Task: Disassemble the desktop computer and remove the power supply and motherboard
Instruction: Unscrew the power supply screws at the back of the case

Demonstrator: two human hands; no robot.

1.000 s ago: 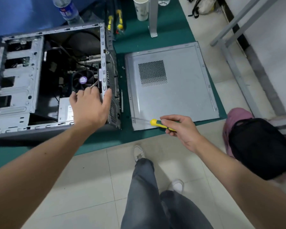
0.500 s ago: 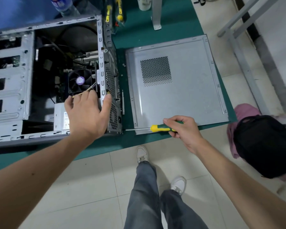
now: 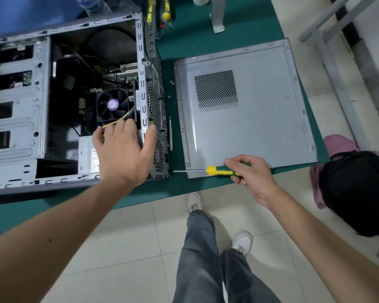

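Observation:
An open desktop case lies on its side on the green mat, showing the motherboard with its black CPU fan and the silver power supply at the near corner. My left hand grips the case's rear edge over the power supply, thumb on the perforated back panel, fingers inside by yellow wires. My right hand holds a green and yellow screwdriver; its tip points left at the lower rear corner of the case.
The removed side panel lies flat to the right of the case. Loose screws sit between them. More yellow-handled tools and a bottle are at the back. A black bag rests on the floor at right.
The screwdriver has swung from resting over the panel's corner to pointing left, its tip reaching the case's lower rear corner. My left hand stays on the case's rear edge.

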